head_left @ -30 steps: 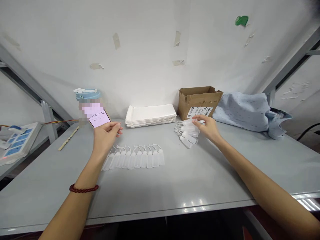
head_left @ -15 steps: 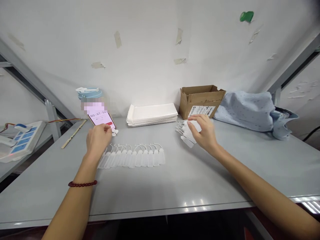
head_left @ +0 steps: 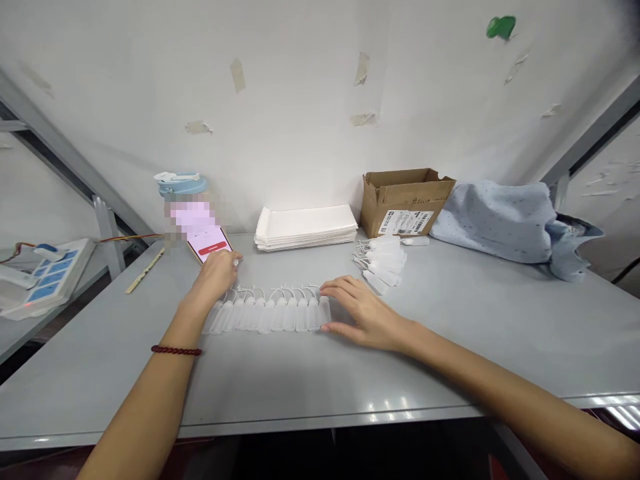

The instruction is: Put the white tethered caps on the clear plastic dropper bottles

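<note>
A row of white tags with thin looped strings (head_left: 277,315) lies side by side on the grey table. My right hand (head_left: 367,313) reaches over the row's right end, its thumb and fingers apart around the last tag. Just beyond it, more such tags make a fanned pile (head_left: 385,260), and a single tag (head_left: 415,242) lies near the box. My left hand (head_left: 215,275) is at the row's left end, in front of a phone (head_left: 207,235). Its fingers are curled together; a small white bit shows at the fingertips, too small to make out.
Against the wall stand a stack of white envelopes (head_left: 306,228), an open cardboard box (head_left: 407,203) and a blue-lidded container (head_left: 181,183). Light blue cloth (head_left: 495,220) lies at the right. At the left are a thin stick (head_left: 145,270) and a power strip (head_left: 53,277).
My right hand has left the tag pile and come left and nearer to the row's end. The pile is now uncovered. My left hand has shifted slightly right.
</note>
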Motion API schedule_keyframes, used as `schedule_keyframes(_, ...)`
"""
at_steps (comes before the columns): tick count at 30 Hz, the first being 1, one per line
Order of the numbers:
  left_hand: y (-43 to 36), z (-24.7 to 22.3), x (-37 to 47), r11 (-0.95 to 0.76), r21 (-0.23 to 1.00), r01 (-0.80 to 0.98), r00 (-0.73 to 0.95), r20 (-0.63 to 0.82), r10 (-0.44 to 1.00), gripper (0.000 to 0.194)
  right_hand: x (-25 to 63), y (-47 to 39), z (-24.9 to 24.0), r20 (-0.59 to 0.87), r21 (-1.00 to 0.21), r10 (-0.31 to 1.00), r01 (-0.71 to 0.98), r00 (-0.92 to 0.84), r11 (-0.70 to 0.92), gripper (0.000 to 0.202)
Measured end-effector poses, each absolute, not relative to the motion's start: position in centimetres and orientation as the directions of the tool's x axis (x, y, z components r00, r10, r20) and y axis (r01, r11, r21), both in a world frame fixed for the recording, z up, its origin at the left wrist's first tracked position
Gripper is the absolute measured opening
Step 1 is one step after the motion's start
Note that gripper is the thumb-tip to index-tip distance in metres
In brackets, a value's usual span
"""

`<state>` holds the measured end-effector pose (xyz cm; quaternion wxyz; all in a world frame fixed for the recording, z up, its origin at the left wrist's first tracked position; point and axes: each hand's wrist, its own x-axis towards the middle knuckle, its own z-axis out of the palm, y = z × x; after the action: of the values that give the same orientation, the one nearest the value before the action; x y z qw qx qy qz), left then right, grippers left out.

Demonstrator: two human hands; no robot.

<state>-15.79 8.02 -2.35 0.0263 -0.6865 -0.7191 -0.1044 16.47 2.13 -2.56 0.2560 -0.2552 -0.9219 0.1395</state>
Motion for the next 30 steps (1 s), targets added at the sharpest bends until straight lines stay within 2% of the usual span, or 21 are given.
schedule_keyframes(10, 7.8, -2.6, -15.3, 0.053, 0.126, 0.991, -0.075, 0.178, 0.981, 0.032, 16.2, 2.0, -3.4, 0.338, -0.400, 0.569, 0.433, -0.750, 0.808, 0.065)
schedule_keyframes(18, 7.4, -1.8, -14.7, 0.074, 0.264, 0.962, -0.129, 0.195, 0.972, 0.031, 16.1, 2.3, -3.8, 0.316, -0.420, 0.595, 0.453, -0.739, 0.786, 0.067)
schedule_keyframes(22, 6.7, -0.7, -13.3, 0.056, 0.405, 0.913, -0.152, 0.209, 0.966, 0.036, 16.1, 2.4, -3.8, 0.328, -0.431, 0.597, 0.446, -0.732, 0.784, 0.055)
schedule_keyframes(25, 5.5, 0.3, -11.3, 0.040, 0.539, 0.841, -0.160, 0.178, 0.971, 0.036, 16.3, 2.4, -3.5, 0.387, -0.445, 0.596, 0.424, -0.703, 0.789, 0.052)
schedule_keyframes(27, 4.5, 0.9, -9.5, -0.003, 0.640, 0.768, -0.109, 0.136, 0.985, 0.032, 16.5, 2.4, -3.1, 0.441, -0.458, 0.593, 0.400, -0.673, 0.794, 0.052)
schedule_keyframes(28, 4.0, 1.1, -8.6, -0.027, 0.778, 0.627, -0.061, 0.083, 0.995, 0.030, 16.7, 2.5, -2.9, 0.470, -0.465, 0.590, 0.385, -0.656, 0.798, 0.052)
schedule_keyframes(30, 3.0, 1.4, -6.8, -0.024, 0.933, 0.360, 0.078, -0.004, 0.997, 0.026, 16.9, 2.5, -2.6, 0.522, -0.481, 0.584, 0.351, -0.622, 0.804, 0.052)
